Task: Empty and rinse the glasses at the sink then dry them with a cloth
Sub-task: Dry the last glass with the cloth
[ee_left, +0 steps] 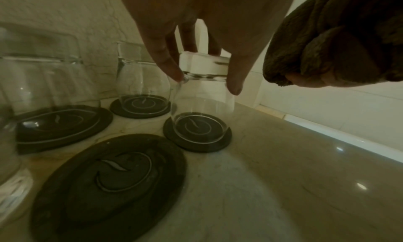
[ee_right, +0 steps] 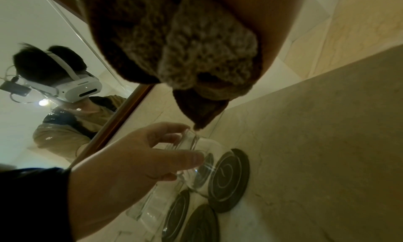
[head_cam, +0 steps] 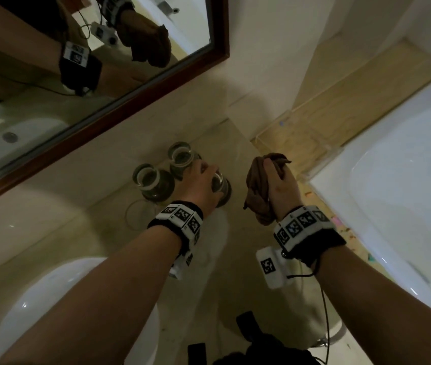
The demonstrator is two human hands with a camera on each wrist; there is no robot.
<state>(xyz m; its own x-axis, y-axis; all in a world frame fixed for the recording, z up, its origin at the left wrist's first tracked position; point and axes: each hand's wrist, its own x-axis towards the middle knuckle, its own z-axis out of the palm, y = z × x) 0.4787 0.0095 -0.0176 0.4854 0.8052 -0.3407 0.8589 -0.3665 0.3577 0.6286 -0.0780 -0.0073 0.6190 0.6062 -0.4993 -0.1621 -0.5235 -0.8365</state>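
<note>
A clear glass (head_cam: pixel 221 186) (ee_left: pixel 202 106) stands on a dark round coaster (ee_left: pixel 197 145) on the marble counter. My left hand (head_cam: pixel 204 180) (ee_left: pixel 206 82) grips its top edge from above, thumb on one side and fingers on the other. The same hand (ee_right: pixel 152 159) also shows in the right wrist view. Two more glasses (head_cam: pixel 182 160) (head_cam: pixel 152 183) stand on coasters just left of it. My right hand (head_cam: pixel 279 177) hovers beside the held glass, fingers closed round a bunched brown cloth (head_cam: pixel 260 188) (ee_right: pixel 174 47) (ee_left: pixel 338 39).
An empty dark coaster (ee_left: pixel 109 175) lies nearest the left wrist. The white sink basin (head_cam: pixel 38 299) is at lower left, a wood-framed mirror (head_cam: pixel 119 101) runs along the wall, and a white bathtub (head_cam: pixel 398 180) lies past the counter's right edge.
</note>
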